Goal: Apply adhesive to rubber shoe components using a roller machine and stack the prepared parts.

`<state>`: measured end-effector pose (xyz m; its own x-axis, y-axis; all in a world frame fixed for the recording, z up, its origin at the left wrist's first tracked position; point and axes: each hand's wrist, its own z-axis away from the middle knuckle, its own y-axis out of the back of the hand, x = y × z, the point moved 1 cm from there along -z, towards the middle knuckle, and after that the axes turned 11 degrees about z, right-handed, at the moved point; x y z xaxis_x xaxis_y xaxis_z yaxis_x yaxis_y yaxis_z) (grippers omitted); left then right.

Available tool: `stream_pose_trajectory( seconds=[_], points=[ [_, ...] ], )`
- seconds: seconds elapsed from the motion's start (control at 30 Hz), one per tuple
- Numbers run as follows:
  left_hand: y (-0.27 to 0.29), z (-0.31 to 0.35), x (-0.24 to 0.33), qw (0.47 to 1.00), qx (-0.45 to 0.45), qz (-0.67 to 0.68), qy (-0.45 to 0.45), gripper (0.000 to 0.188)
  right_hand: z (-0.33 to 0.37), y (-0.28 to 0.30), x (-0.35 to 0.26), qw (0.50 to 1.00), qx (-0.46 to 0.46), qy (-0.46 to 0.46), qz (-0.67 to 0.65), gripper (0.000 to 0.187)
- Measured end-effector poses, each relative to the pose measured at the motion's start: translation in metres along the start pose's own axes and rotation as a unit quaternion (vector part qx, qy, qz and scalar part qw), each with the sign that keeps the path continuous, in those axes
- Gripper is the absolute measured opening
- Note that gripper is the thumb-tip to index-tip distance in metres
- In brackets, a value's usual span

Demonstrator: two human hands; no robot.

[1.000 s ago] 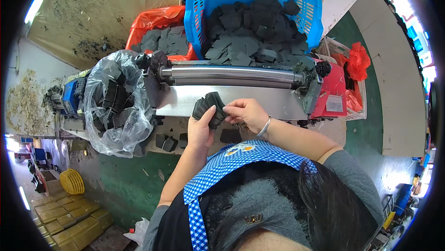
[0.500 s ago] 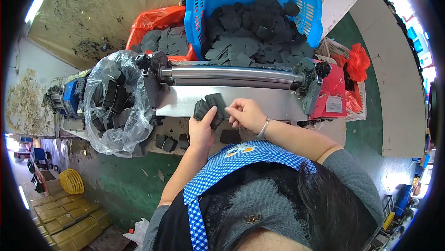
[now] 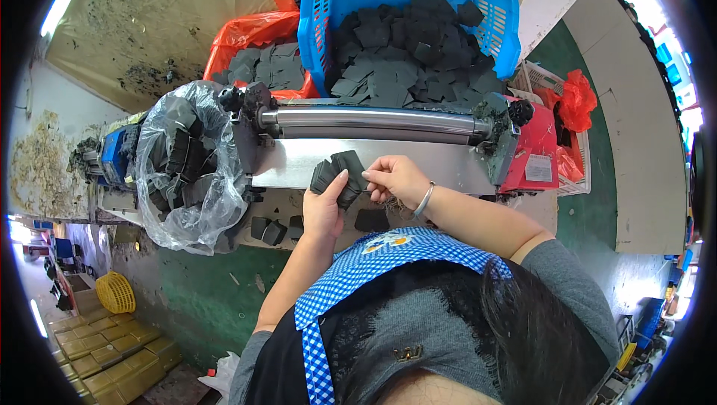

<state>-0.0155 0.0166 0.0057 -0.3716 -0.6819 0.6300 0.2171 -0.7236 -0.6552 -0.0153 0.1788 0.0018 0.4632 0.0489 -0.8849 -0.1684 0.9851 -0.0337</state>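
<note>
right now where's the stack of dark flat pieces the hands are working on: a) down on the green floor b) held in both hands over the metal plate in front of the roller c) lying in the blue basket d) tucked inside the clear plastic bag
b: the left hand grips the stack of dark pieces while the right hand pinches its edge, above the metal plate by the roller.

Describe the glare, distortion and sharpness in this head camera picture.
Head view: fisheye bends the steel roller and the picture's edges go black; glare streaks the roller and clear plastic bag; both hands and their dark pieces are sharp; the far right is overexposed.
</note>
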Motion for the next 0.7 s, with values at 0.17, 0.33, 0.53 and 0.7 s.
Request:
stream_pose_trajectory(
  seconds=[0.17, 0.33, 0.53, 0.7],
  points=[
    [0.001, -0.003, 0.0, 0.999, 0.02, 0.047, 0.004, 0.018, -0.009, 0.018, 0.005, 0.982, 0.109, -0.113, -0.107, 0.017],
    [0.0, -0.002, -0.002, 1.0, -0.014, 0.015, 0.011, 0.019, -0.004, 0.01, -0.005, 0.981, 0.169, -0.053, -0.082, 0.021],
    [-0.002, 0.0, -0.004, 1.0, 0.008, 0.029, -0.004, 0.021, 0.004, -0.003, -0.003, 1.0, -0.003, 0.009, -0.004, 0.02],
    [0.0, -0.002, 0.002, 0.999, 0.003, 0.031, -0.006, 0.021, -0.015, 0.028, 0.005, 0.985, 0.123, -0.085, -0.091, 0.018]
  ],
)
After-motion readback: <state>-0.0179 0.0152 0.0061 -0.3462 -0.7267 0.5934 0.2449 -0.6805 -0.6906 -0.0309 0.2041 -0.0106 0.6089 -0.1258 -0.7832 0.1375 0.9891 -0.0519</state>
